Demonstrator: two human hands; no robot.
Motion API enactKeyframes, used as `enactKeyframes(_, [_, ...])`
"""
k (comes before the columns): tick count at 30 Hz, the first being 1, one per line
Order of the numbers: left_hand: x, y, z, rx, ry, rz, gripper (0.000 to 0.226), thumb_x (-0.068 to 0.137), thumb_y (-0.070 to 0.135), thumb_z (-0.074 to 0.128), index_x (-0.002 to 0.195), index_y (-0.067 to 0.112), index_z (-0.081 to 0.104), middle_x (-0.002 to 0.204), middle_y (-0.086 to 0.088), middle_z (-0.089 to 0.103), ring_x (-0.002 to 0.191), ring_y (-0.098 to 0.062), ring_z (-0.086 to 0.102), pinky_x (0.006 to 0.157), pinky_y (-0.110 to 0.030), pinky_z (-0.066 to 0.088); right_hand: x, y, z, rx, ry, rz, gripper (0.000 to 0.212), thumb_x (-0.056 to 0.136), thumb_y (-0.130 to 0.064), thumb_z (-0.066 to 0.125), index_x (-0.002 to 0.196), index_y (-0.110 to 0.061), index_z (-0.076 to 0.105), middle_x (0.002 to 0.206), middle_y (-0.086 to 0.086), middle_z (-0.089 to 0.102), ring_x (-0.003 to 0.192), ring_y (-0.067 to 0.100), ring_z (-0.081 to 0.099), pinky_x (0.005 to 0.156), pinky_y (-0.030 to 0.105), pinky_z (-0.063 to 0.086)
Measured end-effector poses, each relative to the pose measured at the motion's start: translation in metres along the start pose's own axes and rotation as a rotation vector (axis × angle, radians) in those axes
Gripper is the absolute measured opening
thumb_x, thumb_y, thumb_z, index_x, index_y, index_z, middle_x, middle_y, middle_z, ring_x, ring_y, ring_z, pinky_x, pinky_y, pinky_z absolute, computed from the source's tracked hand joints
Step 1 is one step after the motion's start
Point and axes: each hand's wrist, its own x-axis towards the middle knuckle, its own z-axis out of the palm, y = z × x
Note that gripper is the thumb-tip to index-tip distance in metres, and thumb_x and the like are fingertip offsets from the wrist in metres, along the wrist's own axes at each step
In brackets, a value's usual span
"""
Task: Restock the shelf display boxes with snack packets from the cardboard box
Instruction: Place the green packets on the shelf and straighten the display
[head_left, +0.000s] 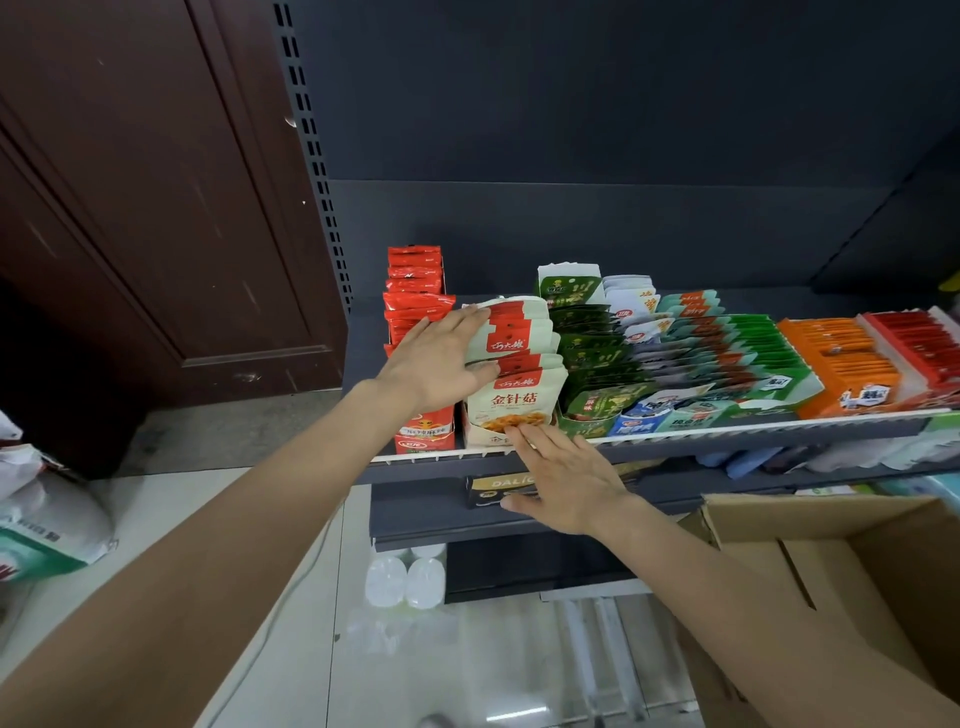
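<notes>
Cream snack packets (511, 358) with red top bands and white lettering, front one printed with gold characters and a picture of orange strands; standing in a row, front to back, in a display box (491, 435) near the left end of the dark shelf (675, 451); rear packets leaning, tops fanned. Left hand (441, 361) laid flat against the left side of the row, fingers straight and spread, tips on the red bands; nothing enclosed in it. Right hand (563, 480) open, fingers extended, fingertips (519, 431) touching the lower front of the display box at the shelf edge; nothing gripped. Red packets (415, 299) in a box just left of the cream row; dark green packets (592, 358) just right; further right, white-and-blue, pale green, orange (841, 364) and red rows. Cardboard box (831, 566) at lower right, flaps open, contents not visible. Brown door (156, 208) at left; white bags (47, 519) on the floor at far left; white bottles (405, 577) under the shelving.
</notes>
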Motion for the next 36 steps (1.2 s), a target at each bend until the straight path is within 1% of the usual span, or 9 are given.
enactKeyframes(5, [-0.005, -0.001, 0.002, 0.063, 0.071, 0.041, 0.068, 0.095, 0.049, 0.042, 0.151, 0.022, 0.015, 0.159, 0.003, 0.011, 0.146, -0.016, 0.009, 0.117, -0.036, 0.004, -0.002, -0.007, 0.011, 0.034, 0.173, 0.039, 0.075, 0.095, -0.057, 0.033, 0.152, -0.019, 0.003, 0.155, -0.003, 0.017, 0.142, 0.015, 0.015, 0.111, 0.034, 0.022])
enactKeyframes(10, [-0.013, 0.007, 0.017, 0.167, 0.171, 0.381, 0.043, 0.101, 0.028, 0.038, 0.143, 0.018, 0.039, 0.153, 0.001, 0.031, 0.141, -0.018, 0.026, 0.115, -0.030, 0.018, 0.003, -0.006, 0.004, 0.404, 0.304, 0.084, 0.047, 0.098, -0.025, 0.044, 0.143, -0.018, 0.037, 0.143, -0.001, 0.040, 0.130, 0.018, 0.039, 0.106, 0.036, 0.039])
enactKeyframes(13, [-0.011, 0.007, 0.021, 0.097, 0.061, 0.321, 0.044, 0.103, 0.028, 0.031, 0.146, 0.024, 0.031, 0.156, 0.006, 0.023, 0.142, -0.015, 0.024, 0.115, -0.028, 0.020, 0.000, -0.003, -0.009, 0.582, 0.541, 0.150, 0.033, 0.093, -0.009, 0.049, 0.126, -0.011, 0.051, 0.124, 0.005, 0.048, 0.103, 0.023, 0.058, 0.082, 0.039, 0.052])
enactKeyframes(17, [-0.015, 0.008, 0.016, -0.001, -0.032, 0.261, 0.046, 0.103, 0.028, 0.032, 0.148, 0.024, 0.026, 0.156, 0.006, 0.022, 0.140, -0.014, 0.028, 0.112, -0.029, 0.030, 0.000, 0.010, -0.044, 0.372, 0.730, 0.160, 0.035, 0.088, -0.003, 0.055, 0.123, -0.007, 0.049, 0.120, 0.009, 0.046, 0.089, 0.020, 0.056, 0.060, 0.028, 0.048])
enactKeyframes(21, [-0.026, 0.015, 0.016, 0.002, 0.013, 0.226, 0.046, 0.097, 0.032, 0.048, 0.139, 0.018, 0.037, 0.132, -0.006, 0.054, 0.107, -0.026, 0.059, 0.085, -0.041, 0.052, 0.009, 0.024, -0.070, 0.200, 0.513, 0.108, 0.031, 0.089, -0.007, 0.055, 0.120, -0.010, 0.056, 0.120, 0.006, 0.054, 0.107, 0.022, 0.049, 0.083, 0.031, 0.047])
enactKeyframes(24, [-0.028, 0.017, 0.020, 0.036, 0.015, 0.226, 0.039, 0.096, 0.017, 0.049, 0.134, 0.017, 0.046, 0.129, -0.004, 0.057, 0.108, -0.024, 0.059, 0.086, -0.039, 0.052, 0.015, 0.037, -0.081, 0.339, 0.270, 0.066, 0.031, 0.088, -0.003, 0.050, 0.115, -0.015, 0.062, 0.117, 0.004, 0.062, 0.105, 0.021, 0.059, 0.086, 0.037, 0.052])
enactKeyframes(27, [-0.024, 0.015, 0.016, 0.044, -0.005, 0.277, 0.038, 0.094, 0.007, 0.047, 0.130, 0.017, 0.056, 0.131, 0.000, 0.058, 0.115, -0.019, 0.057, 0.096, -0.033, 0.047, 0.020, 0.048, -0.094, 0.538, 0.347, 0.085, 0.033, 0.091, 0.000, 0.047, 0.117, -0.012, 0.062, 0.117, 0.004, 0.065, 0.107, 0.016, 0.060, 0.095, 0.031, 0.049])
enactKeyframes(32, [-0.023, 0.010, 0.012, 0.055, -0.061, 0.343, 0.036, 0.094, 0.008, 0.051, 0.125, 0.021, 0.061, 0.129, 0.007, 0.059, 0.115, -0.011, 0.056, 0.096, -0.026, 0.046, 0.035, 0.050, -0.102, 0.295, 0.384, -0.020, 0.042, 0.091, -0.011, 0.058, 0.131, -0.018, 0.052, 0.130, 0.001, 0.050, 0.118, 0.015, 0.049, 0.095, 0.030, 0.046])
enactKeyframes(36, [-0.021, 0.009, 0.016, 0.075, -0.042, 0.335, 0.037, 0.093, 0.007, 0.050, 0.126, 0.022, 0.059, 0.128, 0.007, 0.058, 0.112, -0.014, 0.057, 0.091, -0.030, 0.049, 0.043, 0.045, -0.104, 0.227, 0.463, -0.023, 0.025, 0.088, -0.019, 0.063, 0.110, -0.017, 0.053, 0.113, 0.000, 0.049, 0.109, 0.016, 0.048, 0.083, 0.028, 0.044])
